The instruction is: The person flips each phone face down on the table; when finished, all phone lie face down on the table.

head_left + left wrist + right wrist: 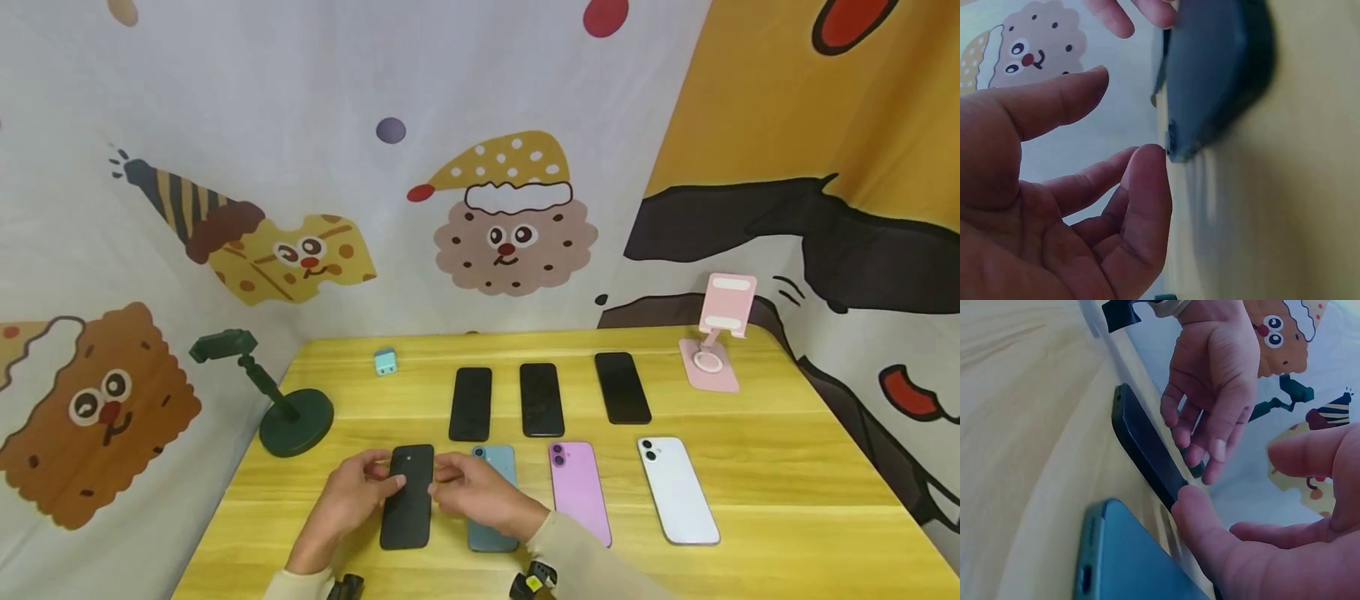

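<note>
A black phone [407,512] lies back-up near the front left of the table, camera end away from me. My left hand [351,496] is at its left side, thumb over that edge in the head view; the left wrist view has the thumb apart from the phone and the fingers loosely bent by its corner. On the other side, my right hand [483,493] reaches across a blue phone [491,536]. In the right wrist view, one right fingertip [1190,500] meets or nearly meets the black phone's camera end. Neither hand is gripping it.
A pink phone [582,492] and a white phone [678,492] lie back-up to the right. Behind them are three dark phones [542,400] in a row. A green stand [296,421], a pale blue charger [385,362] and a pink stand [708,362] stand farther back.
</note>
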`<state>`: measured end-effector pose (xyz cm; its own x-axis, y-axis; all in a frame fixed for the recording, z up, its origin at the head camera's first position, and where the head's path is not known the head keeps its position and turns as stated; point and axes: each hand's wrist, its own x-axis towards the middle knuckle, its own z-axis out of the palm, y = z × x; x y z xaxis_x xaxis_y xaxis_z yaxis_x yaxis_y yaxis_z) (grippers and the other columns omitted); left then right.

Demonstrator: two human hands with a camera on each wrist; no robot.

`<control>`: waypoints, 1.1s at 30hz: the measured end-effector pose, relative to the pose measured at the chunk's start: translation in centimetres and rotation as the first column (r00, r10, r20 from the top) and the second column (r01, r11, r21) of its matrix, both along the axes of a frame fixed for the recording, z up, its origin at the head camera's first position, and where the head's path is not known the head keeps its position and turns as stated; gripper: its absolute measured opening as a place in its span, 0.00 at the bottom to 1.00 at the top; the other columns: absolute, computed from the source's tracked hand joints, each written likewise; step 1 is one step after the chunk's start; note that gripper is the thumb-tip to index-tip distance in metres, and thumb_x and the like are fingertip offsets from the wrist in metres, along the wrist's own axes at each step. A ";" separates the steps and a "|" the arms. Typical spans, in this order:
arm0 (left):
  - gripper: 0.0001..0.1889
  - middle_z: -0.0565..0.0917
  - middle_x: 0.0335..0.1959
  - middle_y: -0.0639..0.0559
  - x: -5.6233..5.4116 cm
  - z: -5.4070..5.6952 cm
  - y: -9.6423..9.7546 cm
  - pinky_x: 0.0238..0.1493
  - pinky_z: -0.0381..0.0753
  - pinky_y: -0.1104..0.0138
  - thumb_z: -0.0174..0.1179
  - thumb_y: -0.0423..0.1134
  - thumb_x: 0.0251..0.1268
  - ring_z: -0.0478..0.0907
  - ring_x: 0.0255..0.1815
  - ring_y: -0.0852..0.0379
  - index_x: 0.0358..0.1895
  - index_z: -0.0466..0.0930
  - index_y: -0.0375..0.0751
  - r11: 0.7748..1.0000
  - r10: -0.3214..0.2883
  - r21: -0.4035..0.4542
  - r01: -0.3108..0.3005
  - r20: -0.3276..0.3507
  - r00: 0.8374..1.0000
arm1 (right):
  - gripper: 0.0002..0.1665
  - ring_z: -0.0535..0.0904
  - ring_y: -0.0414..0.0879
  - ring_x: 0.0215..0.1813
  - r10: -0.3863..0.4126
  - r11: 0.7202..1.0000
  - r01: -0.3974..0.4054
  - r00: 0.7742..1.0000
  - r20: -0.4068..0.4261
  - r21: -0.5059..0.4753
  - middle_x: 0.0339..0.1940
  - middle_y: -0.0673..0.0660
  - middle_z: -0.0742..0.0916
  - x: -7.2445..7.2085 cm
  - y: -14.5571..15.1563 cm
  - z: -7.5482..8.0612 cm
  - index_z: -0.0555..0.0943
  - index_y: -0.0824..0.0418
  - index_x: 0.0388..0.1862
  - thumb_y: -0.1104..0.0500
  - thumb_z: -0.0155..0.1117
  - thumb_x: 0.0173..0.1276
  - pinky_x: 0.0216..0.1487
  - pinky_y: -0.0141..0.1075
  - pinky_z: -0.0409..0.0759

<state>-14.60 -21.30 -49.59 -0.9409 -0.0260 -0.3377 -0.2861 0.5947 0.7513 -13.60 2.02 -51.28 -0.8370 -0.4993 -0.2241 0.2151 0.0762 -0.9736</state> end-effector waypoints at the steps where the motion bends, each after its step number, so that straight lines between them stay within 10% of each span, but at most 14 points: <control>1: 0.28 0.84 0.50 0.43 -0.1 0.1 0.1 0.38 0.85 0.61 0.73 0.43 0.68 0.82 0.42 0.53 0.68 0.80 0.37 1.000 -0.004 -0.001 0.004 -0.012 1.000 | 0.39 0.83 0.54 0.62 0.005 1.000 -0.005 1.000 -0.005 -0.002 0.67 0.69 0.80 -0.1 0.2 0.1 0.65 0.72 0.80 0.58 0.64 0.77 0.61 0.48 0.87; 16: 0.21 0.84 0.49 0.46 -1.4 1.6 4.4 0.46 0.88 0.59 0.64 0.44 0.78 0.84 0.49 0.46 0.67 0.81 0.41 0.970 -0.066 0.219 0.108 -0.194 0.979 | 0.24 0.87 0.62 0.54 0.007 1.000 -0.004 0.993 -0.117 0.025 0.55 0.69 0.87 -1.4 4.7 1.7 0.76 0.68 0.68 0.57 0.61 0.80 0.50 0.50 0.89; 33: 0.17 0.83 0.53 0.38 -4.7 1.5 13.2 0.53 0.86 0.46 0.59 0.44 0.82 0.81 0.53 0.35 0.65 0.80 0.40 0.860 -0.176 0.433 0.270 -0.245 0.953 | 0.24 0.86 0.63 0.55 -0.166 0.977 0.189 0.965 -0.202 0.102 0.56 0.72 0.86 -4.0 13.9 2.7 0.75 0.70 0.68 0.57 0.58 0.82 0.52 0.55 0.88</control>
<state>-19.30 -8.11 -48.05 -0.9496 0.3048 -0.0735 -0.0109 0.2024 0.9792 -17.64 15.96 -48.57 -0.9428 -0.3182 -0.0998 0.0460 0.1721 -0.9840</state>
